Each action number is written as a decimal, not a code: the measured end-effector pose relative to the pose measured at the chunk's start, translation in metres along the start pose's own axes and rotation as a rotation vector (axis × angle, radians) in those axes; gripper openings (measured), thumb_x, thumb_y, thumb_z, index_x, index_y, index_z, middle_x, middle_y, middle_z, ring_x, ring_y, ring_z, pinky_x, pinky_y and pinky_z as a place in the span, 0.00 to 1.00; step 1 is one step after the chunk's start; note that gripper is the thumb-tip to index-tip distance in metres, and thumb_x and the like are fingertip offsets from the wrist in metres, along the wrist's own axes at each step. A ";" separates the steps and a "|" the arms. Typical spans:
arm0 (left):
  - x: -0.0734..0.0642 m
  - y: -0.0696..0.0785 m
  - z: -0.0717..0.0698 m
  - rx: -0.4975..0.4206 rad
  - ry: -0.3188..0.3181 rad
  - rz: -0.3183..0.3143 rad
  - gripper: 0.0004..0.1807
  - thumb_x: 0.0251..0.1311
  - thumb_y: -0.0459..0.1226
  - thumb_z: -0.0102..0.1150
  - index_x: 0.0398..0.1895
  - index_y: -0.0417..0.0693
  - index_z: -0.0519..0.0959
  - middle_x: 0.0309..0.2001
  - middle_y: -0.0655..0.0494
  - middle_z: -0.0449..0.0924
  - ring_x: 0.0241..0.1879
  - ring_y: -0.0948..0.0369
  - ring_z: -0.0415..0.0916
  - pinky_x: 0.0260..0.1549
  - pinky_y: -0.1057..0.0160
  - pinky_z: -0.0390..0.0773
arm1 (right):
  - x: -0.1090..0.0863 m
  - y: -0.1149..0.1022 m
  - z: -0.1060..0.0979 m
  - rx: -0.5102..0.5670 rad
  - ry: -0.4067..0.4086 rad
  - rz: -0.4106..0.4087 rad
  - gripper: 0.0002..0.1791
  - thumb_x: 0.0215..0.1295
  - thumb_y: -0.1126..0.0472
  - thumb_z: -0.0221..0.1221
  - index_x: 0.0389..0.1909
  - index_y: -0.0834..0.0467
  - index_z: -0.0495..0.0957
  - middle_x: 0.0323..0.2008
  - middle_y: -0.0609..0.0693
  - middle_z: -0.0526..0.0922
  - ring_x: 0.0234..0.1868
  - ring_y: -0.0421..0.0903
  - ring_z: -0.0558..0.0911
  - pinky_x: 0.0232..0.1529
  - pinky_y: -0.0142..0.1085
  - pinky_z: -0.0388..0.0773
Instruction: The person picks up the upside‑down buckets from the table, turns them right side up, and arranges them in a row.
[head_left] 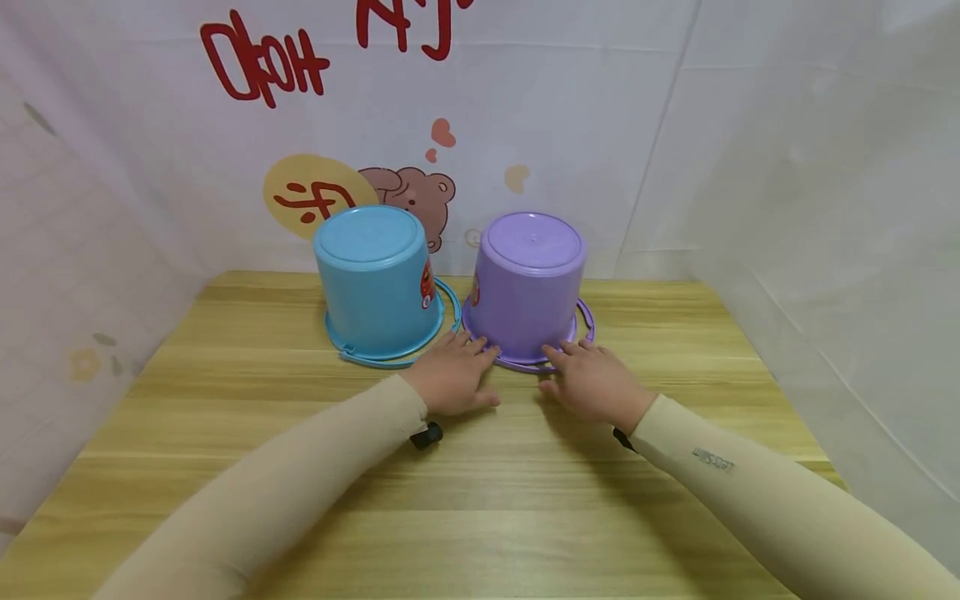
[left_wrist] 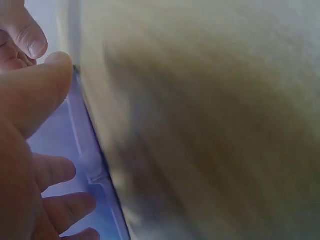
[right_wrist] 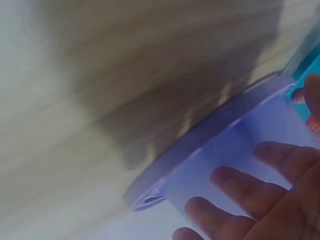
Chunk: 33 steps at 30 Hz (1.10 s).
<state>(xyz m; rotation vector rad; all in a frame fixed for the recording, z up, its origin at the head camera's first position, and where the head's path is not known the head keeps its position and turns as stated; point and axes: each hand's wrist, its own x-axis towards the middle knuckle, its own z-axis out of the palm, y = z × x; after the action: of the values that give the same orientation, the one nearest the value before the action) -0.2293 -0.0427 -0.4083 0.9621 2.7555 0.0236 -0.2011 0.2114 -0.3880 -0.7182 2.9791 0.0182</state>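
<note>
A purple bucket (head_left: 528, 292) stands upside down on the wooden table, its handle lying round the rim. My left hand (head_left: 453, 373) is at its front left, fingers spread toward the rim. On the front right, my right hand (head_left: 596, 382) reaches the same rim with fingers extended. Both wrist views show the fingers close to the purple wall (right_wrist: 210, 175); whether they touch it I cannot tell. Beside it on the left is a blue bucket (head_left: 375, 279), also upside down, with its blue handle (head_left: 375, 363) on the table.
The wooden table (head_left: 480, 533) ends at a white curtain (head_left: 585, 108) with red lettering and a cartoon bear behind the buckets. More white cloth (head_left: 840, 208) hangs along the right side, and a pale patterned wall (head_left: 82, 275) borders the left.
</note>
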 end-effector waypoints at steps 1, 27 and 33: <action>0.002 0.000 0.001 -0.002 -0.007 -0.002 0.48 0.72 0.68 0.49 0.85 0.50 0.57 0.83 0.43 0.55 0.84 0.40 0.47 0.82 0.40 0.46 | 0.002 0.001 0.001 0.001 -0.009 -0.002 0.35 0.77 0.43 0.59 0.74 0.62 0.72 0.71 0.66 0.75 0.70 0.72 0.75 0.67 0.66 0.73; 0.016 0.002 0.001 -0.006 0.116 0.001 0.36 0.70 0.64 0.58 0.70 0.52 0.74 0.64 0.49 0.77 0.68 0.45 0.71 0.78 0.41 0.59 | 0.015 0.005 0.017 0.010 0.004 -0.008 0.23 0.72 0.43 0.65 0.53 0.59 0.82 0.46 0.56 0.83 0.55 0.60 0.83 0.63 0.65 0.75; 0.018 0.000 0.004 0.024 0.145 0.010 0.31 0.70 0.64 0.59 0.62 0.54 0.77 0.56 0.52 0.79 0.59 0.48 0.73 0.75 0.46 0.62 | 0.016 0.004 0.015 0.018 0.015 0.006 0.23 0.70 0.43 0.67 0.50 0.58 0.82 0.44 0.56 0.82 0.56 0.61 0.81 0.67 0.66 0.71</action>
<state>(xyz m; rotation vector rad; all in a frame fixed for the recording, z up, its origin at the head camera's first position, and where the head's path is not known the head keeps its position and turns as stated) -0.2424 -0.0316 -0.4155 1.0191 2.8889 0.0648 -0.2163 0.2085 -0.4042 -0.7105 2.9915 -0.0138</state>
